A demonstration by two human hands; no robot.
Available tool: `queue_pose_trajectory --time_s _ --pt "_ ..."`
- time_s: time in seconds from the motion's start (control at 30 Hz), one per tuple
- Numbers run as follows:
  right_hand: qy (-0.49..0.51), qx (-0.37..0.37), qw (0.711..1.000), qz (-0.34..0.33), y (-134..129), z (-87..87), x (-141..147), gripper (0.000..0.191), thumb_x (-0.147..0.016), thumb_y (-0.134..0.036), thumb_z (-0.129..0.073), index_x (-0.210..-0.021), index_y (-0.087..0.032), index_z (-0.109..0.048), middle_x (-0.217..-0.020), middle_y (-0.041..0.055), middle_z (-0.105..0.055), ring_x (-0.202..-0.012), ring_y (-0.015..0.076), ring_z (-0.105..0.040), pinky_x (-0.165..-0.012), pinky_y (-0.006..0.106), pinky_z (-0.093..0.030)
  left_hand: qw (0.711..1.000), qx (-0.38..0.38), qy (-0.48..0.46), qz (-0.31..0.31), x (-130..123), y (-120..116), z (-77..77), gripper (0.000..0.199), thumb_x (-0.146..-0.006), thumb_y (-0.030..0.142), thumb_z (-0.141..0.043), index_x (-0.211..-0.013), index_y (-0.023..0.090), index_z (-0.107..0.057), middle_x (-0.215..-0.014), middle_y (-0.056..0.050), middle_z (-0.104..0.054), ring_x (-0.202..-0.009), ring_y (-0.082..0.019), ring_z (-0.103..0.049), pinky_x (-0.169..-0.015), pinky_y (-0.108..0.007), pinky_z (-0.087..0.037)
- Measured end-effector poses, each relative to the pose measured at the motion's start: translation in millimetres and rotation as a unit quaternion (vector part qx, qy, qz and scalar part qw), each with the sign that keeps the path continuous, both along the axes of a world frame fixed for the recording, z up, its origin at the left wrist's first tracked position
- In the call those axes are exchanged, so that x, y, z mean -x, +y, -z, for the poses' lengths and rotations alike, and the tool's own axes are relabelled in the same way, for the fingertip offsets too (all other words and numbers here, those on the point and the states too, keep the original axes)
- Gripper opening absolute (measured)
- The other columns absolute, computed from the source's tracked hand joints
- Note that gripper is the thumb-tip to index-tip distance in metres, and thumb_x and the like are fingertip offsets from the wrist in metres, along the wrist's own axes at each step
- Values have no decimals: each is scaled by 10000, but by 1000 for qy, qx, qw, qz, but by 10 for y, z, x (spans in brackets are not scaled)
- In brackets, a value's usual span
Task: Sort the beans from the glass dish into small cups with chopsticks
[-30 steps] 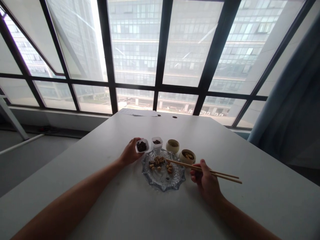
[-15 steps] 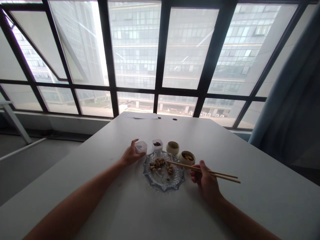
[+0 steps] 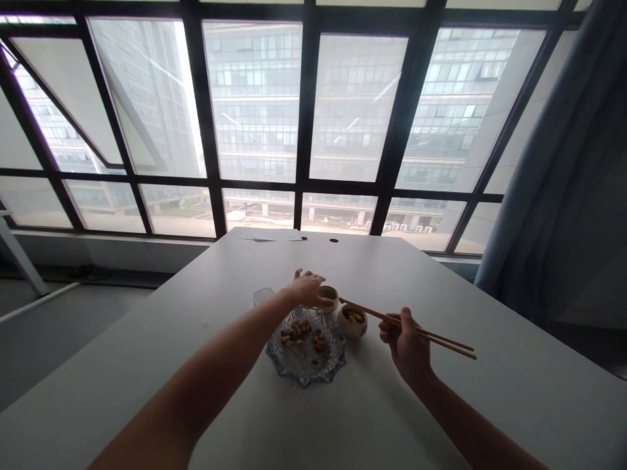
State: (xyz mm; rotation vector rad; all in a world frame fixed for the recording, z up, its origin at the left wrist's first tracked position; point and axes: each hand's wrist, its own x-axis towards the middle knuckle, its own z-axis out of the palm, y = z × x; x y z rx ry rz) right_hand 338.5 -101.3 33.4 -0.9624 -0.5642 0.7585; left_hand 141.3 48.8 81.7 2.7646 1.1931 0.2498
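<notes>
My left hand [image 3: 307, 288] reaches across the glass plate to a small beige cup [image 3: 329, 295], its fingers apart, thumb in front of the cup's rim. I cannot tell whether it touches. In my right hand [image 3: 405, 343] is a pair of chopsticks [image 3: 441, 339], their tips above a second beige cup [image 3: 353, 321] that holds some brown pieces. On the scalloped glass plate [image 3: 306, 377] lie several peanuts [image 3: 296, 333] and other small brown pieces [image 3: 319, 341]. A clear plastic container [image 3: 263, 296] stands behind my left forearm; the one with dark beans is hidden behind my hand.
The white table [image 3: 382, 418] reaches to the windows, with papers [image 3: 267, 234] and two dark cable holes [image 3: 334, 241] at its far edge. A blue curtain [image 3: 519, 183] hangs at the right.
My left hand has left the clear plastic container and moved right to the beige cup. The chopsticks have moved off the plate toward the second cup. The camera view has shifted slightly.
</notes>
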Motion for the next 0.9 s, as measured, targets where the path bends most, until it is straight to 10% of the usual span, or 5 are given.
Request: queue_pose_trajectory --time_s 0.43,0.7,0.9 --pt "-127 -33 991 34 15 -55 -9 549 -748 -698 -645 -713 -151 -615 -507 21 -649 -380 135 -568 -397 254 -436 999 30 14 31 -257 130 135 786 -545 487 -820 -1227 198 -555 -1187 -127 -682 -1144 -324 -593 -1147 -540 -148" --pt "-242 -15 970 -19 252 -310 36 578 -650 -727 -701 -691 -151 -678 -552 54 -679 -439 142 -598 -441 254 -474 999 35 2 23 -228 149 141 786 -552 546 -792 -1229 211 -571 -1168 -121 -693 -1139 -332 -596 -1145 -532 -172" --pt "-314 12 944 -98 -40 -595 98 617 -740 -753 -590 -557 -166 -634 -389 26 -580 -306 118 -500 -326 220 -370 999 47 23 8 -203 237 172 845 -560 671 -737 -1248 203 -589 -1168 -122 -689 -1163 -352 -577 -1126 -514 -233"
